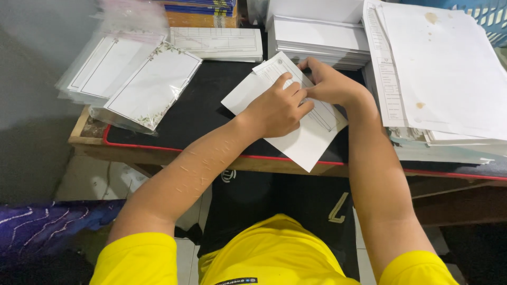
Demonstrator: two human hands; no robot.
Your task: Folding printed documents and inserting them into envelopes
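Two clear plastic packages at the left of the worktop (211,100), overlapping. Nearer clear sleeve (150,87): white rectangular cards with a floral border inside, tilted, one corner hanging past the worktop edge. Farther clear pack (103,66): white sheets with a thin dark frame line, partly tucked under the first. No signs or screens.

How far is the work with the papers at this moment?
Done, it seems: bagged bordered sheets lie stacked at the left. In hand: the left hand and right hand press a printed form against a white sheet. Left: tall loose stacks behind and a paper pile at the right.
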